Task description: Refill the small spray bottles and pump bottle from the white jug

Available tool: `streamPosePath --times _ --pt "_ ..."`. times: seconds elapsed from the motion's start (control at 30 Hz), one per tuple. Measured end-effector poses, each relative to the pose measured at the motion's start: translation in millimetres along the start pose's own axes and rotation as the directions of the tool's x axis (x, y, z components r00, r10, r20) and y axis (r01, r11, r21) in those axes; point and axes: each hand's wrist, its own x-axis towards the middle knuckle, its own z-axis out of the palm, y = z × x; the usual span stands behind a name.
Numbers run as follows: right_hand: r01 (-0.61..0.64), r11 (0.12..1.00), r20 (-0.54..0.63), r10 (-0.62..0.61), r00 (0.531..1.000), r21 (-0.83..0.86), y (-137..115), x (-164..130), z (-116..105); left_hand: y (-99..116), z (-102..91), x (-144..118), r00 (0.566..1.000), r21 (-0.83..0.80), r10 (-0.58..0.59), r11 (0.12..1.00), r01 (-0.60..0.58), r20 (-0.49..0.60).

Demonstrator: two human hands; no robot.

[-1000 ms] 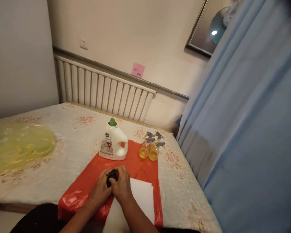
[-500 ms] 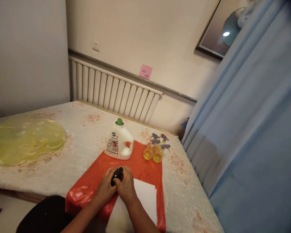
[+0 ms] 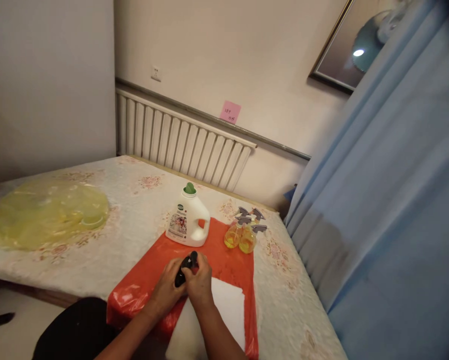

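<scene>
Both hands meet over the red plastic sheet around a small glossy black object [image 3: 185, 269] that has a narrower, cap-like end; its exact kind does not show. My left hand [image 3: 169, 284] wraps round its lower body. The fingers of my right hand [image 3: 201, 280] close on its upper end. Just beyond them a white jug [image 3: 189, 225] with a green spout insert stands uncapped on the red sheet [image 3: 224, 265]. To its right, several clear spray bottles [image 3: 247, 242] of yellow liquid with grey trigger heads stand close together. White paper [image 3: 228, 310] lies partly beneath my right forearm.
A floral cloth [image 3: 142, 200] covers the bed-like surface. A yellowish transparent plastic bag [image 3: 44, 212] lies spread at the left. Along the wall runs a radiator [image 3: 179, 137]. A blue curtain [image 3: 389, 200] hangs at the right. Something black and rounded [image 3: 74, 330] is at lower left.
The view has shifted slightly, so everything sits a little further right. My right fingers have moved up the black object, and its cap-like end now shows more plainly.
</scene>
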Motion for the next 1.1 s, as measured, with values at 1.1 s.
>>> streamPosePath --times 1.1 --pt "-0.087 0.961 -0.172 0.135 0.976 0.263 -14.8 10.2 -43.6 10.9 -3.3 -5.4 1.0 0.014 -0.018 1.0 0.018 -0.025"
